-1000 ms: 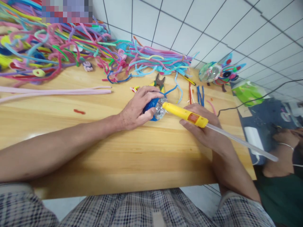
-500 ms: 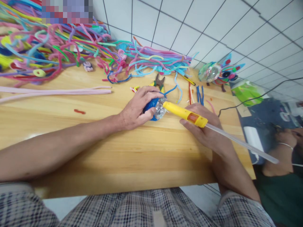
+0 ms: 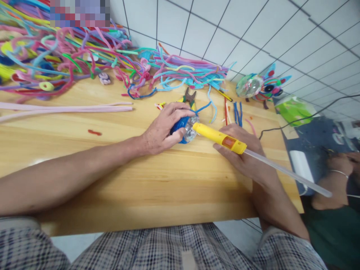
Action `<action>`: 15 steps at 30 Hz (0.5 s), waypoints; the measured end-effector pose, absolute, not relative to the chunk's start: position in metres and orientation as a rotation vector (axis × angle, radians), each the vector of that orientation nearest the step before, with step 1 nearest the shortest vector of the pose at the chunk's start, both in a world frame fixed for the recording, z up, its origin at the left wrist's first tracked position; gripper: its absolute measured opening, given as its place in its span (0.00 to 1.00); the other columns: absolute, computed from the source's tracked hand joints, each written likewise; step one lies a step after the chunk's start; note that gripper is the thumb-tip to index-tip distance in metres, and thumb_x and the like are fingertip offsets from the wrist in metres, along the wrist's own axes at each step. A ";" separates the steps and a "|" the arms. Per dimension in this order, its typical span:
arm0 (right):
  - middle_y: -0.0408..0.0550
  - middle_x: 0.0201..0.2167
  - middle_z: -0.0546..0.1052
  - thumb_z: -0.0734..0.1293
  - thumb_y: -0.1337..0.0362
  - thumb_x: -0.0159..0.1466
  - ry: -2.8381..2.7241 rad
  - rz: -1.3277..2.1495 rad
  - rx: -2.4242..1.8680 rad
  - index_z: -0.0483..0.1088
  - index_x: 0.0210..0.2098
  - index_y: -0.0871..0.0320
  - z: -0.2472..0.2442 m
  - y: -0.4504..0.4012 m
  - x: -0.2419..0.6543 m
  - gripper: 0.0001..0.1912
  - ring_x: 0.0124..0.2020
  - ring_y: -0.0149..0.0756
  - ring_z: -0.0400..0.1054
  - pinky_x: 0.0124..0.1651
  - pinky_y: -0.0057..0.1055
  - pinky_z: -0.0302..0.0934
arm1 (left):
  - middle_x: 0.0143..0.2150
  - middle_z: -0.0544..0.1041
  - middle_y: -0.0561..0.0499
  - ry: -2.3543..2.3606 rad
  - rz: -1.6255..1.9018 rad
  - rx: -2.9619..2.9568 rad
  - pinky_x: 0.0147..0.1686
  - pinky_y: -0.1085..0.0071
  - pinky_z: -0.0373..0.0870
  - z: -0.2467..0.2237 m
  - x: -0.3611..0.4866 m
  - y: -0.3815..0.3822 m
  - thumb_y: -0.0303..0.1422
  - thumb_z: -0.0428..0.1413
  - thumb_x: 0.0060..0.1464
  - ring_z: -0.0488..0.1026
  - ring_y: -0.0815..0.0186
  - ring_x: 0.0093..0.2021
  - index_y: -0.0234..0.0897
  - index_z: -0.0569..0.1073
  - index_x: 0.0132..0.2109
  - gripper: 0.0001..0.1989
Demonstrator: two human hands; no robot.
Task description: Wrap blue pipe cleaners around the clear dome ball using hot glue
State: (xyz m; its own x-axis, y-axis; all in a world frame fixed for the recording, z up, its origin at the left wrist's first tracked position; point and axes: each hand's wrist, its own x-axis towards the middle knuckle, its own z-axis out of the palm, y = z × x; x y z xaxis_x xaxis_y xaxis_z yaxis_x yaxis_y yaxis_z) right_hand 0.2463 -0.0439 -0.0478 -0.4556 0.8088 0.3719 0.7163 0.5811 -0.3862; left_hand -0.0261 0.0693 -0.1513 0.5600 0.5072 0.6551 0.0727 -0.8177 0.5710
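Observation:
My left hand (image 3: pixel 165 129) is wrapped round a clear rounded piece bound with blue pipe cleaner (image 3: pixel 191 131), holding it on the wooden table. In my right hand (image 3: pixel 243 150) is a yellow glue gun (image 3: pixel 218 136), its front end at the clear side of that piece. A translucent glue stick (image 3: pixel 289 172) sticks out of the gun's rear. Just behind my left fingers lie pliers (image 3: pixel 190 96) with their dark jaws apart. One blue strand (image 3: pixel 204 107) runs from the piece toward the back right.
Heaped pipe cleaners (image 3: pixel 64 63) cover the back left, with a bundle (image 3: pixel 191 71) beside them. A decorated animal figure (image 3: pixel 261 86) stands at the back right. Short blue strips (image 3: pixel 238 113) lie near my right hand. A black cable (image 3: pixel 298 120) and another person's arm (image 3: pixel 334 180) are at the right.
The front end of the glue gun has shifted very slightly left and down against the clear piece. My left hand has stayed in place.

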 end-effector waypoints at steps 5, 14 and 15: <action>0.49 0.41 0.82 0.74 0.61 0.74 -2.250 0.253 -1.235 0.74 0.44 0.48 -0.048 -0.043 0.244 0.05 0.41 0.46 0.79 0.44 0.45 0.76 | 0.70 0.75 0.35 0.474 1.170 2.285 0.74 0.42 0.68 -0.151 -0.026 0.069 0.43 0.51 0.77 0.72 0.46 0.71 0.41 0.72 0.71 0.23; 0.46 0.39 0.82 0.74 0.60 0.74 -2.256 0.284 -1.209 0.73 0.44 0.48 -0.047 -0.043 0.244 0.05 0.40 0.43 0.78 0.43 0.42 0.75 | 0.70 0.74 0.36 0.500 1.152 2.303 0.73 0.43 0.68 -0.150 -0.026 0.068 0.49 0.49 0.79 0.71 0.47 0.71 0.42 0.73 0.71 0.25; 0.46 0.39 0.82 0.74 0.60 0.75 -2.248 0.283 -1.205 0.73 0.44 0.48 -0.047 -0.043 0.244 0.05 0.39 0.43 0.77 0.43 0.42 0.74 | 0.70 0.74 0.36 0.492 1.157 2.305 0.73 0.43 0.68 -0.150 -0.026 0.068 0.48 0.49 0.79 0.71 0.47 0.71 0.42 0.72 0.71 0.24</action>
State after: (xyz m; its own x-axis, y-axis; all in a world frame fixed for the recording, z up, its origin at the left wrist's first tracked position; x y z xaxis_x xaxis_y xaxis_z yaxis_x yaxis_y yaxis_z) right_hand 0.2441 -0.0433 -0.0471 -0.4337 0.8164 0.3812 0.6964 0.5722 -0.4332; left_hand -0.0261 0.0684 -0.1502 0.5715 0.5249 0.6308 0.0905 -0.8043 0.5874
